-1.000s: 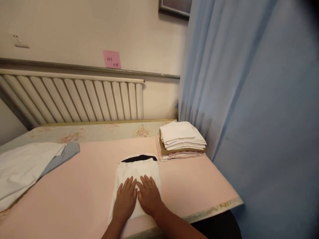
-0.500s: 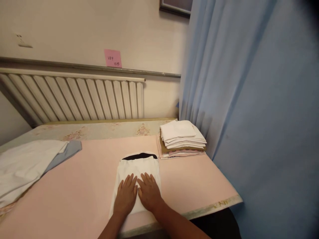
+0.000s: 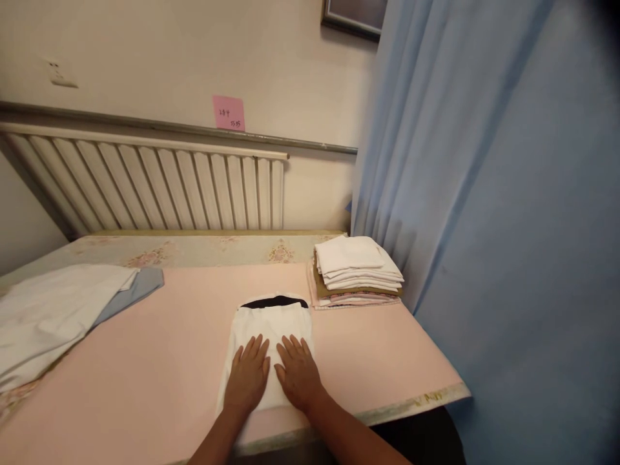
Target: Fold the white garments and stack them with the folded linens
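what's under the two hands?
Both the left hand and the right hand lie flat on a folded white cloth with a black edge at its far end. The pink sheet lies beneath; inner folds are hidden.

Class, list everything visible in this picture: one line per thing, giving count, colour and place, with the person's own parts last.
folded garment: one, white with black trim, near table edge
stack of folded clothes: one, white, tan, pink, table's right
loose cloths: white and blue, table's left
table: one, pink cover
radiator: one, white, back wall
sticky note: one, pink, wall
curtain: blue, right
left hand: flat on garment
right hand: flat on garment
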Action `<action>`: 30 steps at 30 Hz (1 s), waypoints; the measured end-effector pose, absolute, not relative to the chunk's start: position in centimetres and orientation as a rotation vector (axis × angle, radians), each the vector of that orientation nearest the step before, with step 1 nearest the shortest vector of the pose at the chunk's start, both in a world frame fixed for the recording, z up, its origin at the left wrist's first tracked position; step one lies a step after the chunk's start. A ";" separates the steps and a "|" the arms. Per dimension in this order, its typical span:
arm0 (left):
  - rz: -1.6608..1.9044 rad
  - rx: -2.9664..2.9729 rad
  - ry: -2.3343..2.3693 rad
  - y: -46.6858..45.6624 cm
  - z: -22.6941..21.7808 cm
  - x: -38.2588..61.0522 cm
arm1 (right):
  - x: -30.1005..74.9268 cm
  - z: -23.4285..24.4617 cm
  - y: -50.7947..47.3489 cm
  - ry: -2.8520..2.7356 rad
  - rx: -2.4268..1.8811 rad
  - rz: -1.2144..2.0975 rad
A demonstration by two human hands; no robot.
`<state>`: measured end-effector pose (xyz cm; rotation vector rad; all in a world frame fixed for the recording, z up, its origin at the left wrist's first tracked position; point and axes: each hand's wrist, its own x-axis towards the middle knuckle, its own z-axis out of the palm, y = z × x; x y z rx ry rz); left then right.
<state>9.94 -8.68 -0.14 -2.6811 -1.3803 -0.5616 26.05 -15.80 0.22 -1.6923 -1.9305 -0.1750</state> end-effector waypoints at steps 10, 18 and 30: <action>-0.582 -2.662 -1.371 -8.7 -0.2 10.1 | 26.8 -0.7 -16.7 -1.872 -1.750 -0.186; -0.631 -2.646 -1.342 -8.7 -0.3 10.0 | 26.9 -0.8 -16.8 -1.862 -1.766 -0.171; -0.702 -2.625 -1.301 -8.6 -0.6 10.0 | 26.9 -0.6 -16.9 -1.870 -1.772 -0.208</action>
